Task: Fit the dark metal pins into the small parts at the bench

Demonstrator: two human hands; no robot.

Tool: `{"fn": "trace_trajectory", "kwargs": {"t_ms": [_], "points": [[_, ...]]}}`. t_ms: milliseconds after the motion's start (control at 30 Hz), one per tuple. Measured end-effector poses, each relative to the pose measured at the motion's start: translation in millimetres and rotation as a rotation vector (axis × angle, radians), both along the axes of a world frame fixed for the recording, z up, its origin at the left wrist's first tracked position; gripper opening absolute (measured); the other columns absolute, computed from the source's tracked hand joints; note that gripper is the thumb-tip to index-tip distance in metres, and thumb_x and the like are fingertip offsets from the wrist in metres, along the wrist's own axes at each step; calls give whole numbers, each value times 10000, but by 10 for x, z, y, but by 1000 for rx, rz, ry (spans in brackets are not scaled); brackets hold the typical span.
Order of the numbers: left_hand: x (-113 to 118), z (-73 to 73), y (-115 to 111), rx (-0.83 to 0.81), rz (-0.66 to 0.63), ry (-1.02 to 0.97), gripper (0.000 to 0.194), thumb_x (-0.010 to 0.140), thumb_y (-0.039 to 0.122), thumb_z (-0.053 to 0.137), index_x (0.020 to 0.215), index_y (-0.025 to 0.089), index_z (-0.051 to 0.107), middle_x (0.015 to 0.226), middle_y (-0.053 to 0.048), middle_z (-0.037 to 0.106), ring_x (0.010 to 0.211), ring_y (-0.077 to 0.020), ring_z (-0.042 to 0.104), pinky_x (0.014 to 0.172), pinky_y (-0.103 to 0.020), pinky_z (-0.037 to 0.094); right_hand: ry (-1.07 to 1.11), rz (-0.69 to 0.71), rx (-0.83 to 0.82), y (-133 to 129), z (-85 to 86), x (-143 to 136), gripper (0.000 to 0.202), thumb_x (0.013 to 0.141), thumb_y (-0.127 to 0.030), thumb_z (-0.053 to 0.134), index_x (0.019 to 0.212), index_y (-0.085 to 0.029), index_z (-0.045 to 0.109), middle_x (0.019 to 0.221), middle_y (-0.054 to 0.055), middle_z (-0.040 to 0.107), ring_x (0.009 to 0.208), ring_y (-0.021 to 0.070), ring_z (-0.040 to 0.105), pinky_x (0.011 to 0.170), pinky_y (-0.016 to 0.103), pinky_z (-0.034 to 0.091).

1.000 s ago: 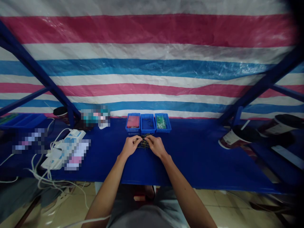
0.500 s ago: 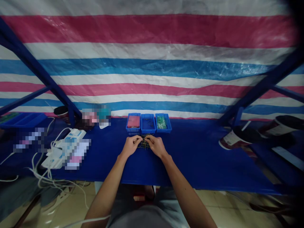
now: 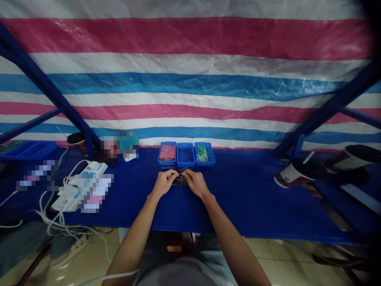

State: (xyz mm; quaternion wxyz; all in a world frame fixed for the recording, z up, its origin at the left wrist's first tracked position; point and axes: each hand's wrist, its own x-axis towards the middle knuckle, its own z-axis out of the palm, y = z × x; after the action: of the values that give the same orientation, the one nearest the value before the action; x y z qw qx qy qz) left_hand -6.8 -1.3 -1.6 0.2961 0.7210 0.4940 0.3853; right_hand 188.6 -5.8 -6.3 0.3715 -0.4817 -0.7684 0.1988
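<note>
A small pile of thin dark and yellowish pins (image 3: 180, 181), perhaps hairpins, lies on the blue table between my hands. My left hand (image 3: 163, 182) reaches over the pile's left side with thumb and fingers pinched together. From the right, my right hand (image 3: 195, 182) is pinched the same way, its fingertips close to the left ones. Whatever sits between the fingertips is too small to make out. Just behind stand three blue bins: one with pink cards (image 3: 167, 152), a middle bin (image 3: 186, 163) with a few dark thin pieces, and one with green and clear packets (image 3: 203, 153).
At left lie a white power strip (image 3: 97, 168) and tangled white cables (image 3: 56, 222). A divided blue tray (image 3: 29, 151) and a dark cup (image 3: 76, 140) are farther back. Tubs (image 3: 293, 174) and a phone-like slab (image 3: 364, 197) sit at right. A striped tarp (image 3: 190, 87) hangs behind.
Both hands stay over the pile in nearly the same pinch. The right fingertips have shifted very slightly; nothing else visibly moves.
</note>
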Motion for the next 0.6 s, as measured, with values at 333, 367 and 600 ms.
{"fn": "trace_trajectory", "kwargs": {"t_ms": [333, 367, 600], "points": [[2, 6, 2, 9, -2, 29, 365, 935, 423, 536, 850, 126, 730, 514, 59, 383, 512, -84, 317, 544, -217, 271, -36, -36, 19, -8, 9, -6, 343, 1031, -388, 413, 827, -215, 627, 623, 6, 609, 563, 148, 583, 583, 233, 326], [2, 4, 3, 11, -5, 29, 357, 934, 417, 538, 850, 127, 729, 515, 59, 384, 514, -84, 321, 547, -217, 273, -25, -39, 28, -7, 4, -9, 340, 1029, -381, 420, 821, -213, 630, 633, 10, 617, 580, 151, 593, 593, 233, 333], [-8, -8, 10, 8, -15, 38, 361, 941, 419, 529, 849, 127, 720, 525, 63, 375, 513, -83, 320, 553, -218, 267, 78, -10, 48, 4, -22, -15, 292, 1009, -356, 474, 889, -202, 691, 832, 52, 714, 736, 170, 652, 687, 243, 418]]}}
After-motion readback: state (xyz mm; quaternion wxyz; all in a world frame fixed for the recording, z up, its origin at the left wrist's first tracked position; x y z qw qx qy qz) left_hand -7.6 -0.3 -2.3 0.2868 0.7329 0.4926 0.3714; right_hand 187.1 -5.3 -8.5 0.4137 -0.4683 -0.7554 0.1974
